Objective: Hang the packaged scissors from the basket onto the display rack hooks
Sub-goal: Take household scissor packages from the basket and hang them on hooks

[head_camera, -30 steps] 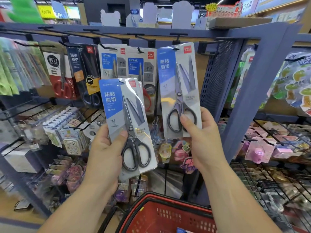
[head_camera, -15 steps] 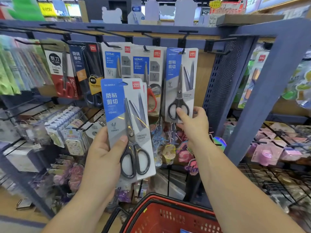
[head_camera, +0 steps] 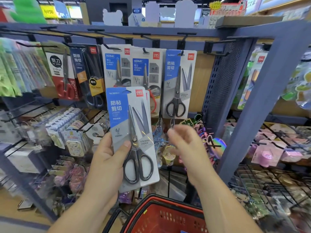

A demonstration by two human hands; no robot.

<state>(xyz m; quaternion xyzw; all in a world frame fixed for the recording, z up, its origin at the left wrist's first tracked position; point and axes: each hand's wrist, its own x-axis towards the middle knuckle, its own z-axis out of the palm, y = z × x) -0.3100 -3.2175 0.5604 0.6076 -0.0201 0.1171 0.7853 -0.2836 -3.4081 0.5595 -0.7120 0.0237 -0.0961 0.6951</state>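
My left hand (head_camera: 107, 158) grips a blue-and-grey pack of black-handled scissors (head_camera: 133, 135), held upright in front of the rack with my thumb across its face. A matching scissors pack (head_camera: 179, 84) hangs on a black hook (head_camera: 182, 42) of the top rail. My right hand (head_camera: 186, 147) is below that hanging pack, blurred, fingers relaxed and holding nothing. The red basket (head_camera: 161, 214) sits low between my forearms.
More scissors packs hang to the left on the same rail, two white-and-blue HOME packs (head_camera: 131, 68) and a red-handled pair (head_camera: 64, 73). An empty hook (head_camera: 217, 42) juts out beside a blue perforated post (head_camera: 223, 84). Keychains and small trinkets fill the lower hooks.
My right hand has let go of the second scissors pack, which now hangs on its hook, and has dropped down below it. My left hand has raised its pack slightly.
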